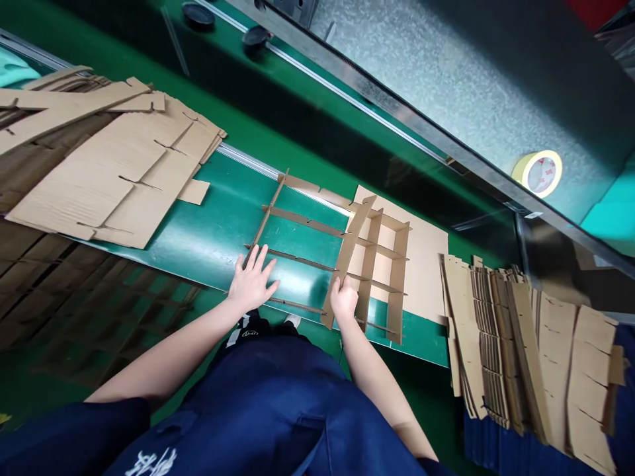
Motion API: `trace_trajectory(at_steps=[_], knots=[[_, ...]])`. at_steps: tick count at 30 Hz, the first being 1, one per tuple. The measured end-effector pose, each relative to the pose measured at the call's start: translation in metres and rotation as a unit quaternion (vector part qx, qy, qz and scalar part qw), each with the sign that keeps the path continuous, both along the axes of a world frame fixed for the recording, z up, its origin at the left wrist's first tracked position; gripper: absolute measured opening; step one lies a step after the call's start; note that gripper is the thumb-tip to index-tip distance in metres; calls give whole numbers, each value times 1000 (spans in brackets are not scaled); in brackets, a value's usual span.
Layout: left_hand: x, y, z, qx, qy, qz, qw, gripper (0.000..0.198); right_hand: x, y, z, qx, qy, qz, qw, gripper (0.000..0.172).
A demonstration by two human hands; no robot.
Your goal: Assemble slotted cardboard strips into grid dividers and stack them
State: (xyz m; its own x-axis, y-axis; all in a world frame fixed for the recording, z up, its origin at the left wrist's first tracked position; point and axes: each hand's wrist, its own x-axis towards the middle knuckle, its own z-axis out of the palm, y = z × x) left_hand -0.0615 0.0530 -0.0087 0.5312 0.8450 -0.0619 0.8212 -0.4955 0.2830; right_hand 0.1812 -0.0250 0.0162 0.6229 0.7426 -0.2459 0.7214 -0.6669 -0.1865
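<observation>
Left hand (251, 281) lay open at the left end of the cardboard grid (368, 271); right hand (344, 299) gripped a strip (350, 248) mid-grid. Squaring it, then pressing evenly, seemed best.

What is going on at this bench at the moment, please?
A person is handling a slotted cardboard grid on a green bench. The right hand grips a slanting cross strip; the left hand is spread at the grid's left end. Two cross strips stand right of the gripped one, over a flat cardboard sheet. More slotted cardboard lies at both sides.
</observation>
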Motion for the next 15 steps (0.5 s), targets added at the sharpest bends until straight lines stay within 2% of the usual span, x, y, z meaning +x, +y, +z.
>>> trace_trajectory(at_steps=[3,8,15], knots=[[0,0,0,8,-2,0,1000,61,-3,3,1,-13,-8,18,1000,33],[0,-1,0,10,-3,-1,1000,59,-2,9,2,-38,-1,-2,999,32],[1,0,1,6,2,-1,1000,59,-1,15,-2,-81,17,14,996,28]])
